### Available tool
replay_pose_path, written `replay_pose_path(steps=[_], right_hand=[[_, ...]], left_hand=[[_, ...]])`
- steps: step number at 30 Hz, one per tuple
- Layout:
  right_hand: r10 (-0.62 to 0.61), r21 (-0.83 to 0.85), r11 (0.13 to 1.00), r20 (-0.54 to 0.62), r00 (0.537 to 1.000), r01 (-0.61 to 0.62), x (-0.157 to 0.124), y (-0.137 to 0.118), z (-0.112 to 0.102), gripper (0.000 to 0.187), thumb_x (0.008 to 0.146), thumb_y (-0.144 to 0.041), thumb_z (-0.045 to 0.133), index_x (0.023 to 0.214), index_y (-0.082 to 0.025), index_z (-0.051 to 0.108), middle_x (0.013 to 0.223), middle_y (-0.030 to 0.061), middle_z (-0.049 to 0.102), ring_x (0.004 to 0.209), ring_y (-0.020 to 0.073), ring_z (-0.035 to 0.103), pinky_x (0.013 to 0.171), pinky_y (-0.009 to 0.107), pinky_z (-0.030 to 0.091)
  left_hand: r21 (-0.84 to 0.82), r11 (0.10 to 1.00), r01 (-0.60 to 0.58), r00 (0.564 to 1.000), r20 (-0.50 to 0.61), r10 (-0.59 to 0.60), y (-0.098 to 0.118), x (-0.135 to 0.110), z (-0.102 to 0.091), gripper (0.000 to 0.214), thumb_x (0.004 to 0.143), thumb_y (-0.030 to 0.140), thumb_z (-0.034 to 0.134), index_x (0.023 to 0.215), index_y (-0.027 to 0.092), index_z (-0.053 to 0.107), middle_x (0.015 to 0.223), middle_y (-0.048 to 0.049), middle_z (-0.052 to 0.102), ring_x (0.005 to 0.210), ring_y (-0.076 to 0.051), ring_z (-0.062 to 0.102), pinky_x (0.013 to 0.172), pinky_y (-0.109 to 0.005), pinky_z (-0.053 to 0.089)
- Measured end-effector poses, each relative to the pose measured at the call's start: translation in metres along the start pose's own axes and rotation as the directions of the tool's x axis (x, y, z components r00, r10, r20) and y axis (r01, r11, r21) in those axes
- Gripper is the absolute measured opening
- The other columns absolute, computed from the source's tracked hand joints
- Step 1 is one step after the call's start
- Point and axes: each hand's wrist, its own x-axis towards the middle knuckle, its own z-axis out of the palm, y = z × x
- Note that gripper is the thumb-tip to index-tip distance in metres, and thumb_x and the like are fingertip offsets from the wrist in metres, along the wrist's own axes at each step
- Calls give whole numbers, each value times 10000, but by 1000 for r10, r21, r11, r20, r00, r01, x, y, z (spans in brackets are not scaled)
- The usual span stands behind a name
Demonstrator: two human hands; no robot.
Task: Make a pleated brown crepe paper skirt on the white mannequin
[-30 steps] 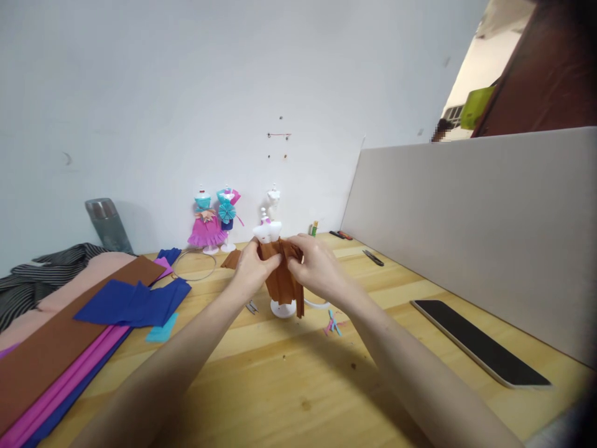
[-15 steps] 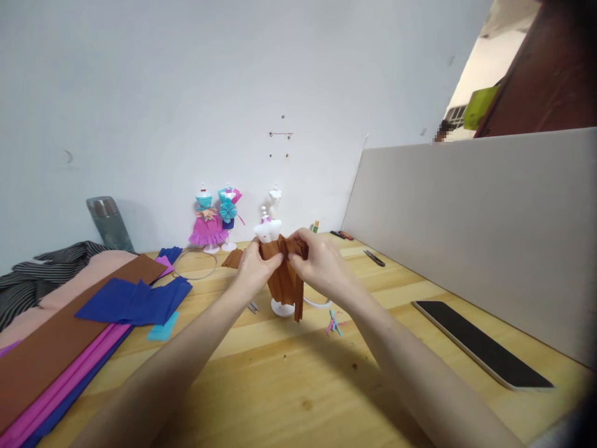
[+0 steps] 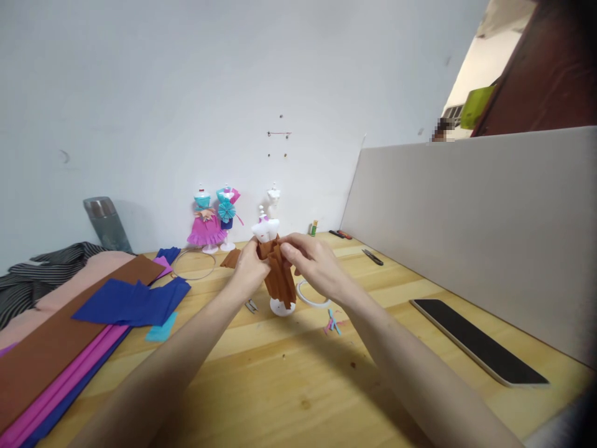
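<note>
A small white dress-form mannequin point(image 3: 265, 231) stands on a round white base point(image 3: 282, 307) in front of me. Pleated brown crepe paper point(image 3: 280, 280) wraps its lower body like a skirt. My left hand point(image 3: 252, 264) grips the paper and the form at the waist from the left, fingers partly hidden behind. My right hand point(image 3: 308, 258) pinches the paper's upper edge at the right of the waist, thumb and index finger together. A white ring point(image 3: 313, 303) lies on the table behind the right wrist.
Dressed mini mannequins point(image 3: 206, 227) and a bare one point(image 3: 273, 202) stand by the wall. Crepe sheets point(image 3: 130, 302) and a bottle point(image 3: 108, 224) are at left. Thread snips point(image 3: 372, 257), paper scraps point(image 3: 333, 323) and a phone-like black slab point(image 3: 478, 341) lie at right; a partition point(image 3: 466, 230) borders that side.
My right hand has shifted from spreading the loose brown flap to pressing at the waist edge. The hanging strip at the right now lies against the skirt, uncovering more of the white ring.
</note>
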Motion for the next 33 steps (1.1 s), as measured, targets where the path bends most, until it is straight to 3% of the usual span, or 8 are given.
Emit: replay_pose_path(steps=[7, 12, 15, 20, 26, 33], right_hand=[[55, 22, 998, -83, 995, -53, 9, 21, 6, 211, 767, -138, 521, 947, -163, 629, 765, 40, 675, 689, 163, 626, 636, 284, 484], [71, -16, 997, -173, 982, -75, 12, 27, 12, 117, 755, -193, 571, 864, -177, 610, 680, 4, 626, 630, 152, 608, 596, 270, 478], [80, -49, 994, -214, 974, -93, 13, 27, 13, 81, 748, -201, 571, 823, -181, 596, 656, -7, 604, 608, 144, 584, 581, 261, 448], [91, -120, 984, -281, 956, -129, 15, 27, 14, 50, 737, -220, 567, 762, -180, 582, 634, -11, 590, 584, 138, 538, 578, 263, 395], [106, -38, 992, -236, 966, -118, 14, 24, 13, 70, 753, -236, 540, 727, -178, 569, 632, -2, 601, 597, 137, 556, 573, 252, 404], [93, 38, 995, -190, 977, -87, 18, 36, 0, 147, 756, -289, 570, 803, -157, 616, 681, 19, 631, 627, 153, 584, 619, 284, 443]], left_hand=[[8, 1000, -1, 997, 81, 1, 7, 1, -4, 361, 668, 253, 694, 991, 133, 583, 1008, -102, 691, 948, -265, 632, 829, -359, 484], [-136, 991, 19, 982, 190, 8, 5, 1, -7, 393, 830, 465, 547, 1061, 151, 595, 1056, -109, 682, 1102, -277, 583, 914, -389, 460], [-121, 993, 11, 971, 237, 18, 4, 1, -8, 481, 828, 528, 539, 1122, 149, 576, 1050, -115, 680, 1090, -278, 590, 902, -390, 469], [-41, 999, -33, 967, 252, 42, 3, 0, -6, 590, 653, 352, 757, 1160, 156, 527, 1159, -120, 634, 1080, -270, 591, 907, -370, 465], [-1, 994, -105, 971, 217, 103, -2, 4, -6, 378, 738, 241, 635, 1092, 144, 543, 1041, -90, 660, 1003, -242, 611, 898, -377, 468], [-169, 985, -28, 973, 222, 65, 0, 9, -16, 399, 714, 259, 669, 1075, 133, 555, 1078, -97, 658, 1046, -246, 597, 936, -376, 445]])
